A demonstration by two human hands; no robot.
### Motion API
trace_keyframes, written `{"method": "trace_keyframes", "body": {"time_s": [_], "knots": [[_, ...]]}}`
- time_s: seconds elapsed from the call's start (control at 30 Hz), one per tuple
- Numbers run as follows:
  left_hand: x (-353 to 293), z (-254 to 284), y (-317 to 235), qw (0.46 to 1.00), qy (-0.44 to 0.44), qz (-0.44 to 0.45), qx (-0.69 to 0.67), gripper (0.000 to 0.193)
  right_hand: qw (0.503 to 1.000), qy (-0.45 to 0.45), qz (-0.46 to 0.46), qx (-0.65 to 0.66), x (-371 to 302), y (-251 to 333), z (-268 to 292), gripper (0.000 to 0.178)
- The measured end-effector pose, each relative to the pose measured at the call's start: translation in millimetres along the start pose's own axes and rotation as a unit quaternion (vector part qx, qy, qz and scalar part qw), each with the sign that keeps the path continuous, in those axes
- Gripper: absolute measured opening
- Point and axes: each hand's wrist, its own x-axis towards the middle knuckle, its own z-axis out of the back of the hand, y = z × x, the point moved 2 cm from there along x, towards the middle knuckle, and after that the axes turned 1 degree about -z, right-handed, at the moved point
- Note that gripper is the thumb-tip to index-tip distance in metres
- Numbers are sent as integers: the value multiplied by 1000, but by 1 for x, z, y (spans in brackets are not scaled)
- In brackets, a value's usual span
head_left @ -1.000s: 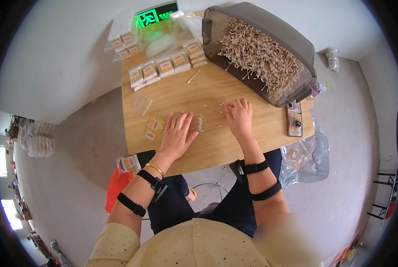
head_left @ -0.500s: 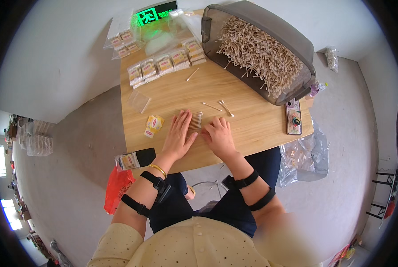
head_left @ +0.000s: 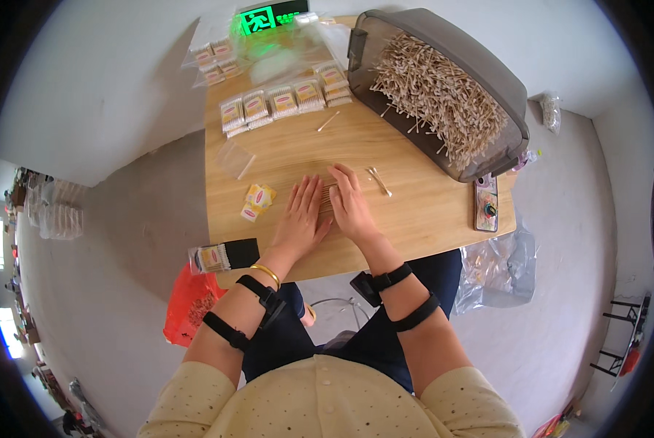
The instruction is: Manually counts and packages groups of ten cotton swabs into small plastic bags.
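Left hand (head_left: 300,219) and right hand (head_left: 351,204) press flat, fingers spread, around a small bundle of sticks (head_left: 328,197); loose sticks (head_left: 379,180) at two o'clock, yellow packets (head_left: 257,201) at nine.

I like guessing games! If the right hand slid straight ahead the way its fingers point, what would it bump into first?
Probably the loose cotton swab lying on the wooden table. The right hand points up the table, slightly left, and bare wood lies between; the line is only roughly judged.

A row of small clear packets (head_left: 279,104) with yellow-pink labels lies along the tabletop's far edge. Beyond it glows a green sign (head_left: 268,17). Two yellow labels (head_left: 257,201) lie mid-left. A phone (head_left: 486,204) rests at the right edge.
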Motion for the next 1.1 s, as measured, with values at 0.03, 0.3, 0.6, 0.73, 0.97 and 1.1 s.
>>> {"method": "trace_keyframes", "body": {"time_s": [0.03,0.3,0.6,0.73,0.97,1.1], "knots": [[1,-3,-1,1000,-5,-3,13,80,1000,4,-5,8,2,-1,-4,41],[0,-2,-5,999,1,22,30,83,998,-7,18,-52,11,-14,8,34],[-13,2,-19,992,66,5,104,86,996,-49,19,-67,2,-17,48,32],[-15,4,-21,992,71,-1,102,89,998,-46,-4,-48,-5,-6,42,33],[-20,9,-24,989,88,-3,123,94,999,-48,-14,-16,-13,1,31,34],[-22,11,-28,984,87,-18,158,92,998,-54,-16,-12,-17,-2,29,35]]}}
